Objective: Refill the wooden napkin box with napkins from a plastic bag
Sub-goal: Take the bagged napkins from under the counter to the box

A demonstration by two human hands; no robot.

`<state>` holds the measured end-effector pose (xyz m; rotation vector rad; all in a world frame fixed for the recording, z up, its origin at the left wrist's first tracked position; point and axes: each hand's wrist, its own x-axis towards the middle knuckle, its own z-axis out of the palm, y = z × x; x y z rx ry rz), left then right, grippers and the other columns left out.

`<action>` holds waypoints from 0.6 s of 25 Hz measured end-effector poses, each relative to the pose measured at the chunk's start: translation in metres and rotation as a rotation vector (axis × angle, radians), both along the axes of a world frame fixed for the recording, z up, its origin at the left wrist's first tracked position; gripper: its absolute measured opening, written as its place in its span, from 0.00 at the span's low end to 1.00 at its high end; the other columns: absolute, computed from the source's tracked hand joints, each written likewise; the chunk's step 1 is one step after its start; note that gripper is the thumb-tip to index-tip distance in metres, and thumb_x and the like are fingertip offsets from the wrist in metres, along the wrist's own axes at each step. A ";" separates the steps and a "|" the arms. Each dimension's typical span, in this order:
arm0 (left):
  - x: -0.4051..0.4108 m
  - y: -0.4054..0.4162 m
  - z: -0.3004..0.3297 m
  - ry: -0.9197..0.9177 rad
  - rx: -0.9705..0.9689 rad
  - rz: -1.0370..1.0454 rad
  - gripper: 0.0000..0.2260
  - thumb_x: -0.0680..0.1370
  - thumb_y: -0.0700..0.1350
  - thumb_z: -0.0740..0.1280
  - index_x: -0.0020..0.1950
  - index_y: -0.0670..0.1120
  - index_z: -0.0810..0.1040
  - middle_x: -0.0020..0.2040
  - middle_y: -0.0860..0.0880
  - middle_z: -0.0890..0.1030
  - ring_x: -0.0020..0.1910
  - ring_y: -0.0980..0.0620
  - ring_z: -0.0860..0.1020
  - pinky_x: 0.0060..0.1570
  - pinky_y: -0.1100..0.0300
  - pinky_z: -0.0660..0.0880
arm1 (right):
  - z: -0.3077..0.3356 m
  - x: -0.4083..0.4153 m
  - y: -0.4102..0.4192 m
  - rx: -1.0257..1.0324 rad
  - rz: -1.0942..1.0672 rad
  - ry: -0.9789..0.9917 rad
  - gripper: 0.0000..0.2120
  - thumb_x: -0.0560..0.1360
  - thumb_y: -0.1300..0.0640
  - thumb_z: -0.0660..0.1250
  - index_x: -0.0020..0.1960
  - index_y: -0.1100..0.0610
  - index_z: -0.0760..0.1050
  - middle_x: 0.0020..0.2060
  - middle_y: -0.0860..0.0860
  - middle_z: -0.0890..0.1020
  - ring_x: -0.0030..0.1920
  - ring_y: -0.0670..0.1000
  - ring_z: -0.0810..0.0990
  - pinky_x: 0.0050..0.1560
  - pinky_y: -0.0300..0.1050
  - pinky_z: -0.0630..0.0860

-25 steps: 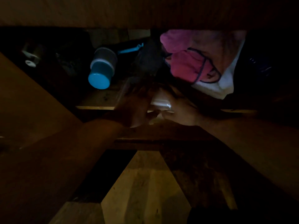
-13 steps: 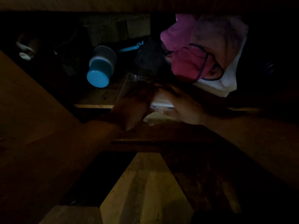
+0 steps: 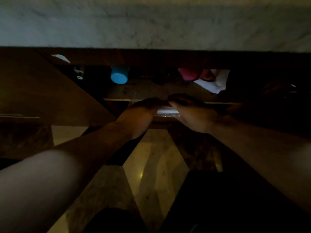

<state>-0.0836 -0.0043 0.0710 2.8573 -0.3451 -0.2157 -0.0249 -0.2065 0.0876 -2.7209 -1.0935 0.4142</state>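
Observation:
The scene is very dark. A clear plastic bag of white napkins (image 3: 167, 112) shows as a pale strip between my two hands, at the front edge of a low cabinet shelf (image 3: 117, 99). My left hand (image 3: 143, 111) grips its left end and my right hand (image 3: 190, 113) grips its right end, fingers curled over the top. Most of the bag is hidden by my hands. The wooden napkin box is not in view.
A marble counter edge (image 3: 151, 27) overhangs the cabinet. Inside on the shelf are a blue-lidded container (image 3: 119, 77) and pink and white cloth (image 3: 208, 78). An open wooden door (image 3: 42, 98) stands at the left. Tiled floor (image 3: 156, 165) lies below.
The view has pulled back and up, so the counter now fills the top. Both hands have drawn the napkin bag forward from deep on the shelf to its front edge.

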 end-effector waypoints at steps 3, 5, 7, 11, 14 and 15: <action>-0.039 -0.008 0.051 0.051 0.031 -0.051 0.29 0.75 0.40 0.68 0.76 0.44 0.66 0.66 0.37 0.78 0.61 0.35 0.79 0.55 0.43 0.77 | 0.040 -0.038 -0.013 -0.011 0.003 0.012 0.28 0.78 0.56 0.69 0.76 0.55 0.67 0.73 0.58 0.73 0.71 0.61 0.72 0.65 0.57 0.74; -0.064 -0.014 0.081 0.053 0.001 -0.043 0.27 0.77 0.42 0.66 0.76 0.45 0.65 0.71 0.40 0.74 0.65 0.36 0.76 0.56 0.43 0.77 | 0.070 -0.065 -0.019 -0.026 0.011 0.018 0.29 0.76 0.57 0.71 0.75 0.55 0.68 0.71 0.58 0.75 0.69 0.62 0.74 0.65 0.57 0.75; -0.085 -0.018 0.112 0.126 -0.004 -0.014 0.27 0.79 0.43 0.65 0.78 0.46 0.63 0.75 0.41 0.70 0.68 0.37 0.74 0.58 0.45 0.75 | 0.097 -0.086 -0.021 -0.045 0.000 0.066 0.29 0.77 0.56 0.70 0.76 0.54 0.66 0.73 0.57 0.73 0.71 0.61 0.72 0.68 0.56 0.73; -0.128 -0.023 0.187 0.155 -0.014 0.020 0.24 0.81 0.46 0.62 0.77 0.45 0.63 0.71 0.41 0.74 0.66 0.40 0.75 0.58 0.46 0.78 | 0.167 -0.120 -0.026 -0.007 -0.020 0.171 0.25 0.80 0.53 0.65 0.76 0.50 0.65 0.75 0.53 0.70 0.74 0.57 0.69 0.71 0.52 0.70; -0.145 -0.030 0.241 0.131 -0.056 0.009 0.21 0.81 0.45 0.61 0.75 0.44 0.67 0.69 0.42 0.76 0.67 0.42 0.75 0.65 0.47 0.75 | 0.220 -0.135 -0.031 0.036 0.001 0.135 0.25 0.79 0.56 0.67 0.75 0.55 0.68 0.72 0.56 0.74 0.70 0.57 0.72 0.70 0.52 0.72; -0.149 -0.032 0.260 0.108 -0.066 0.009 0.21 0.81 0.45 0.62 0.75 0.43 0.68 0.71 0.42 0.75 0.69 0.43 0.74 0.67 0.48 0.72 | 0.238 -0.139 -0.034 0.050 0.008 0.124 0.26 0.79 0.57 0.67 0.76 0.56 0.67 0.73 0.56 0.73 0.72 0.57 0.71 0.72 0.52 0.70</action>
